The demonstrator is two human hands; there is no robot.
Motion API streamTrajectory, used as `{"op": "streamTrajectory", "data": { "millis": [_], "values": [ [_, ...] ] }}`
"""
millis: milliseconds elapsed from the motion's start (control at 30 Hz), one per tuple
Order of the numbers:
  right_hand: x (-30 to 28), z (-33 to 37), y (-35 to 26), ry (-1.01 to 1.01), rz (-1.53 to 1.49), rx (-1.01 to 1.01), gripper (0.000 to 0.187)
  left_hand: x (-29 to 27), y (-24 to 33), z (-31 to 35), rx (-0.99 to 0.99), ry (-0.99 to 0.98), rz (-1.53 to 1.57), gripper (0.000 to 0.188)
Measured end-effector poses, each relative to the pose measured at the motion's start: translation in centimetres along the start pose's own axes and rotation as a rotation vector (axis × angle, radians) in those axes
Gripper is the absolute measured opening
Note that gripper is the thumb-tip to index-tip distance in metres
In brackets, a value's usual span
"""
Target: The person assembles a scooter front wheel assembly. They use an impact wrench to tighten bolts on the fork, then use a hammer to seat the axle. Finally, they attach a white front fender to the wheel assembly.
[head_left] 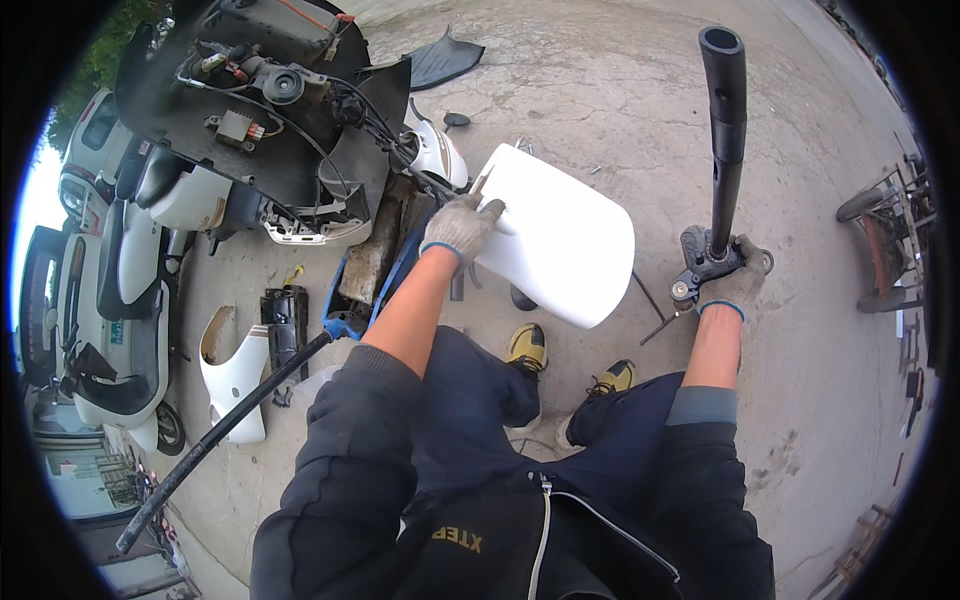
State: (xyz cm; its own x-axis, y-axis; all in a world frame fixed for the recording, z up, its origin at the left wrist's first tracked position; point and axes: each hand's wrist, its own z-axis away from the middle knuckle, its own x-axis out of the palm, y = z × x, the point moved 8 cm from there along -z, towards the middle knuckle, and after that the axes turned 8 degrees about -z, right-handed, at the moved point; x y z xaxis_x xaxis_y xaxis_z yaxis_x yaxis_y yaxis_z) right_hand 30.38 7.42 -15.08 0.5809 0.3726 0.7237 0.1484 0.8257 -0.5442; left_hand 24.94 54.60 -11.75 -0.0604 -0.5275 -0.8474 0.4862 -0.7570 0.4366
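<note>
My left hand, in a grey work glove, grips the left edge of a smooth white scooter fender in front of me. Off to the right, my gloved right hand is closed round the clamp at the base of a black front fork. The fork's tube stands up toward the camera, its hollow end on top. A thin dark rod lies beside this clamp. Part of the left fingers and most of the right palm are hidden.
At upper left sits a partly stripped scooter with bare wiring, near a blue stand with a long black lever. A white body panel lies left on the concrete. White scooters stand beyond; a cart is far right.
</note>
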Motion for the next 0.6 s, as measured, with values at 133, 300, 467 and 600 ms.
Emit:
{"op": "streamTrajectory", "data": {
  "millis": [133,300,467,600],
  "values": [
    [-0.3,0.8,0.0,0.061,-0.093,0.031,0.009,-4.0,-2.8,-0.8,-0.090,0.027,0.447,0.060],
    [-1.5,1.4,-1.0,0.253,-0.017,0.003,0.014,-8.3,-6.4,-1.2,-0.192,0.052,0.667,0.044],
    [-3.4,0.2,-1.8,0.319,0.112,-0.018,0.021,-9.3,-8.5,-1.6,-0.252,0.129,0.851,0.043],
    [-6.7,-1.0,-2.0,0.418,0.268,-0.005,0.027,-8.9,-8.1,-2.4,-0.218,0.074,0.916,0.036]
  ]
}}
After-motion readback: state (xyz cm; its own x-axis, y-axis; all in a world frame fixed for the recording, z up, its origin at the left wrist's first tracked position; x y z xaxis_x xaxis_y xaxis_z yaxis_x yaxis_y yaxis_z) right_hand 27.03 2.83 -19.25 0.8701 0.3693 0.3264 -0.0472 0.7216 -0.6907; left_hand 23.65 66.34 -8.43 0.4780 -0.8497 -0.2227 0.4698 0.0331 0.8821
